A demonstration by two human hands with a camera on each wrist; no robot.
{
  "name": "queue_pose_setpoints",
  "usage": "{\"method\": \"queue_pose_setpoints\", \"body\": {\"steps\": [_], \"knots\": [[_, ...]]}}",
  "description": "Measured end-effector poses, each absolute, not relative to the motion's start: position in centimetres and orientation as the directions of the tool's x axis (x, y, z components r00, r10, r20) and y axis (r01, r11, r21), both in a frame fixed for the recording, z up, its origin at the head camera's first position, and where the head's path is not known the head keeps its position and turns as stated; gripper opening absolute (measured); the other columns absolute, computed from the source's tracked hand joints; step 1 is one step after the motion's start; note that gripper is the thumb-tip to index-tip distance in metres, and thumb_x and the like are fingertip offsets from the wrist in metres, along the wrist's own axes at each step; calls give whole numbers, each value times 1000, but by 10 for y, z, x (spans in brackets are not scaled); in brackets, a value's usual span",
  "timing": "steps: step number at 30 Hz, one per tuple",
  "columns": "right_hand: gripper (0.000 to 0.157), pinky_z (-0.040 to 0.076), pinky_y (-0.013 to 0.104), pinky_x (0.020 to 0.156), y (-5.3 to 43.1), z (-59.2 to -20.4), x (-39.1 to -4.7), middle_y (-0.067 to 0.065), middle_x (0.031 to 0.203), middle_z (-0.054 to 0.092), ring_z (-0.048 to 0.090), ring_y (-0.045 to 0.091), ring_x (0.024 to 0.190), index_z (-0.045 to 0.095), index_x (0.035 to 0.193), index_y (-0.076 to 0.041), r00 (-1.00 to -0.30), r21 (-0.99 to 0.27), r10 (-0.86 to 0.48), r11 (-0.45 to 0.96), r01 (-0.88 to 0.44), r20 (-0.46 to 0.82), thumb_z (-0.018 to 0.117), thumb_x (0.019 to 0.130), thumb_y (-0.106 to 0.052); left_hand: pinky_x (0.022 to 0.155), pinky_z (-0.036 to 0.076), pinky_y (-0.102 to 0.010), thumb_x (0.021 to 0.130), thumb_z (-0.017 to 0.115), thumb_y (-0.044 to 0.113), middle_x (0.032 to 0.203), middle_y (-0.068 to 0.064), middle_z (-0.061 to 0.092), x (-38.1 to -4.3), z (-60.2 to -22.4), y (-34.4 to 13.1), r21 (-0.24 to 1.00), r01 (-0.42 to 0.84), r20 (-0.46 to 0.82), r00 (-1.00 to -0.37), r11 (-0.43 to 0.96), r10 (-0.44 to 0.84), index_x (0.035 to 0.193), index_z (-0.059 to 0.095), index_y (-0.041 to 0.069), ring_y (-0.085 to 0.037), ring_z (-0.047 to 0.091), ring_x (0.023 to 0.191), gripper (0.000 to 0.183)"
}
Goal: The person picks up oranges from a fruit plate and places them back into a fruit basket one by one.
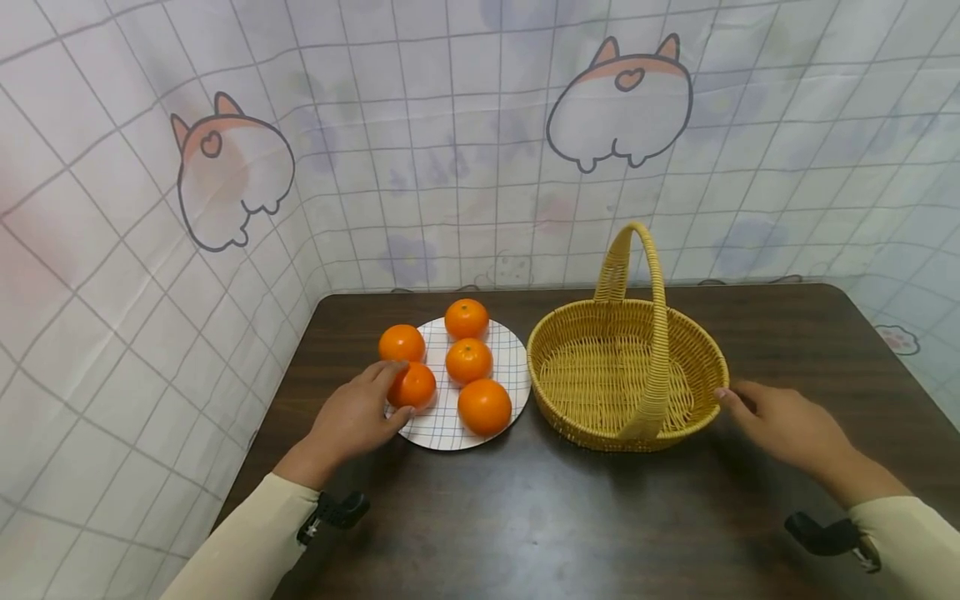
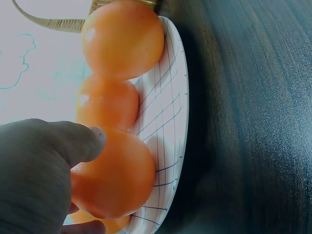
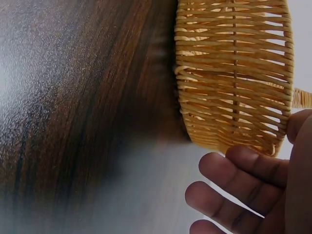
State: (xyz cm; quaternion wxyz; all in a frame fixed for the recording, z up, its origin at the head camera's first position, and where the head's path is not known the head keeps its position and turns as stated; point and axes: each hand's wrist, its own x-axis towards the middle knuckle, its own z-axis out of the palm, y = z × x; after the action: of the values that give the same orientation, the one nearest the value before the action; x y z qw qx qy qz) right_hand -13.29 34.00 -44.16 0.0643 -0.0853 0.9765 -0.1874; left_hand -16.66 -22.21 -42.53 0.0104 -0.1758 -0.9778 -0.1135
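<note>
My left hand grips one mandarin on the near left of a white plate with a blue grid pattern. In the left wrist view, the thumb lies along the side of that mandarin and the other fingers are mostly hidden. Several more mandarins sit about it on the plate. My right hand pinches the right rim of a yellow wicker basket with nothing inside. The right wrist view has the thumb at the basket's rim and the index finger against its outer side.
A tall arched handle rises over the basket, which stands just right of the plate. Both rest on a dark wood table. A white grid-patterned cloth wall borders the table at the back and sides.
</note>
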Motion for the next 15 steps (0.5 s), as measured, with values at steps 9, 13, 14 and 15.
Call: {"method": "queue_pose_setpoints", "body": {"steps": [9,13,14,15], "knots": [[53,54,53,63,337,-443,-131,11,101,73,70,31,87,65,125,-1,-977,-394,-197,907,-149,-85,41,109,-46,93,54,-56,89,79,38,147,-16,50,-171,-430,-221,250,324,48,-945,912,322,148,48,11,-35,64,110,72],[50,53,51,60,336,-442,-130,3,94,72,69,26,83,66,122,-3,-977,-406,-189,904,-135,-95,41,109,-45,92,54,-56,88,80,37,147,-16,49,-172,-433,-220,259,322,51,-946,911,319,148,48,11,-35,64,109,73],[50,53,51,60,336,-442,-130,2,94,72,69,26,83,66,122,-3,-978,-408,-186,904,-132,-96,42,109,-46,92,55,-56,88,81,37,147,-16,49,-172,-433,-219,260,324,54,-945,910,322,148,48,11,-35,65,109,73],[51,53,51,60,336,-442,-130,1,93,72,69,25,83,67,122,-4,-978,-409,-182,904,-127,-100,41,109,-46,91,55,-56,88,81,36,147,-16,49,-173,-434,-219,264,325,57,-945,908,322,147,47,11,-36,64,109,73]]}}
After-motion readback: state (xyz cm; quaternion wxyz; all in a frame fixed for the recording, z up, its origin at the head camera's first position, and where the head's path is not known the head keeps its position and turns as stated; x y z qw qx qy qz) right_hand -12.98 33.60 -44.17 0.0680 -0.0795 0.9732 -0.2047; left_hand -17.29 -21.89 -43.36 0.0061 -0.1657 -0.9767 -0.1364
